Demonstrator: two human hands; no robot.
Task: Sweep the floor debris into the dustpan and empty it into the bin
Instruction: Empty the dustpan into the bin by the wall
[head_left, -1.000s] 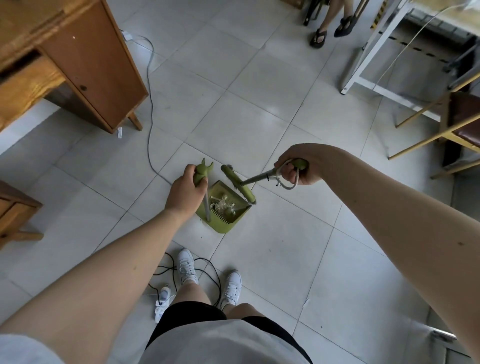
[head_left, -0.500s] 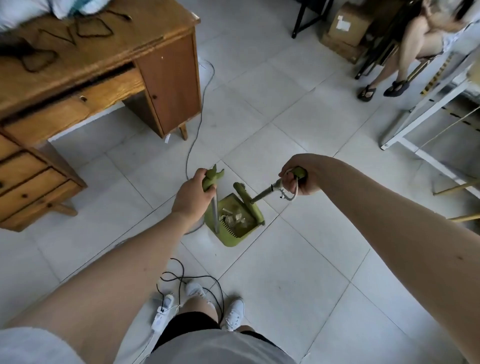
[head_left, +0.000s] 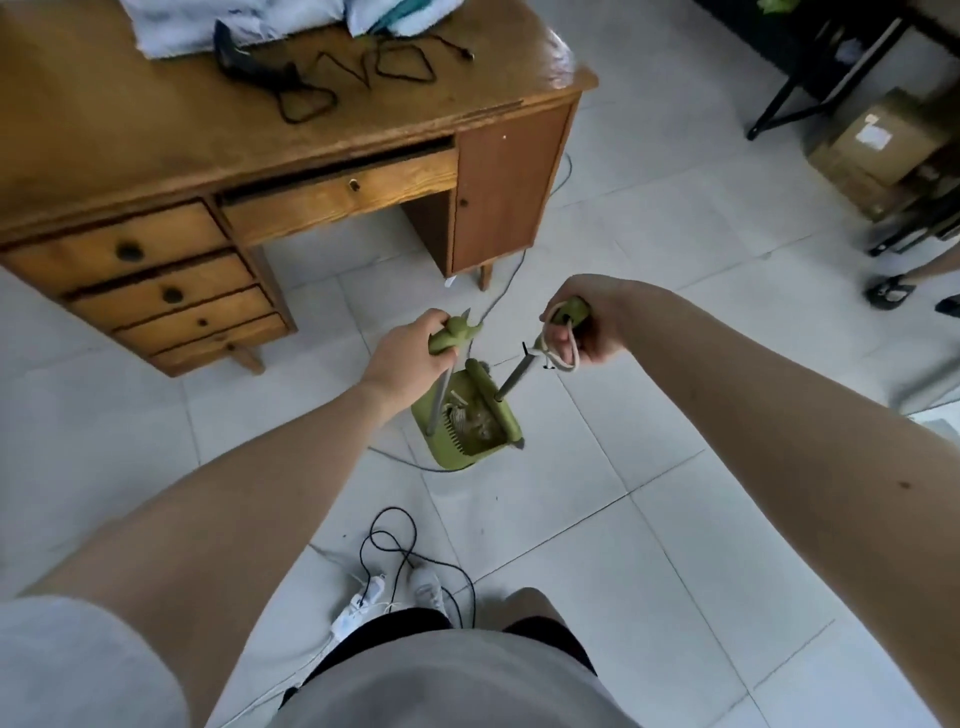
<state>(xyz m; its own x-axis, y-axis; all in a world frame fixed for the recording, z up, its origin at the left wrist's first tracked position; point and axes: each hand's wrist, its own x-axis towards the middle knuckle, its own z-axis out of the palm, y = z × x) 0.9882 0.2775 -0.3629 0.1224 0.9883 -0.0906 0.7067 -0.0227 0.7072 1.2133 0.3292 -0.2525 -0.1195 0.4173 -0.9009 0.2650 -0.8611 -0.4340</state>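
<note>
**Dustpan and broom held together above pale tiles**

A floor of large, smooth, pale grey tiles (head_left: 649, 545) fills the view, crossed by thin grout lines. At the upper left stands a wooden desk (head_left: 260, 156) with a worn, glossy top, a stack of drawers and a darker cabinet door. A cardboard box (head_left: 878, 145) sits at the upper right.

The green plastic dustpan (head_left: 467, 441), box-shaped with comb teeth along one inner edge, holds pale debris (head_left: 475, 418) and sits in front of the person's feet. The broom (head_left: 506, 402), its long green head lying over the pan's right rim, has a slim grey metal pole.

Both forearms reach forward. The left hand (head_left: 402, 358) is wrapped closed around the dustpan's green grip; the right hand (head_left: 582, 322) is fisted around the broom's grip, a cord loop dangling below.
</note>
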